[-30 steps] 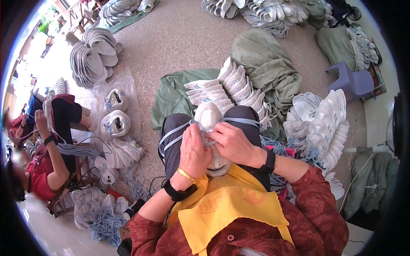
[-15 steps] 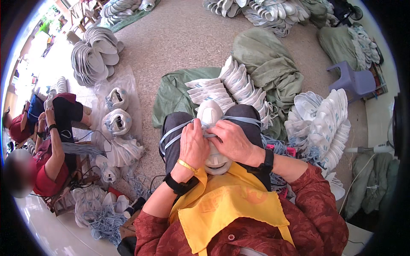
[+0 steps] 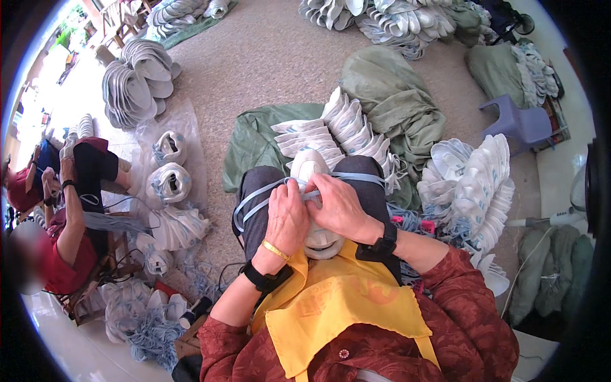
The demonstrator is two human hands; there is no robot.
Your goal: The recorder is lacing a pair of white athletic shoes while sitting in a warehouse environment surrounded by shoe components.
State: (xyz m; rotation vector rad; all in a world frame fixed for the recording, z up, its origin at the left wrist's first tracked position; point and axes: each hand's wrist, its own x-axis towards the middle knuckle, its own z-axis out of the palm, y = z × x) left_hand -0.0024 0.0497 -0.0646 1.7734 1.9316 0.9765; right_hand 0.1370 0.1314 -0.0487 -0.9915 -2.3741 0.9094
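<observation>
A white shoe [image 3: 309, 164] rests on my lap between my thighs, toe pointing away from me. Its light blue shoelace [image 3: 358, 179] spreads in loops over both of my dark trouser legs. Above the shoe's lacing area, my left hand [image 3: 284, 219] is closed with thumb and fingers pinching the lace. Close beside it my right hand [image 3: 340, 202] also pinches the lace, its fingertips almost meeting the left ones. The fingers and palms hide most of the shoe's middle. Its heel opening shows below my hands, over a yellow apron [image 3: 344, 305].
Ahead, white shoe uppers [image 3: 312, 138] lie in rows on a green sheet [image 3: 245, 137]. More stacked uppers [image 3: 477, 184] stand at right, near a purple stool [image 3: 519, 121]. Bundled blue laces [image 3: 153, 337] lie at lower left. A co-worker in red [image 3: 67, 248] sits at left.
My fingers have shifted slightly on the lace, with my right hand's fingers bent more over the shoe. The whole view has drifted a little; the shoe remains on my lap.
</observation>
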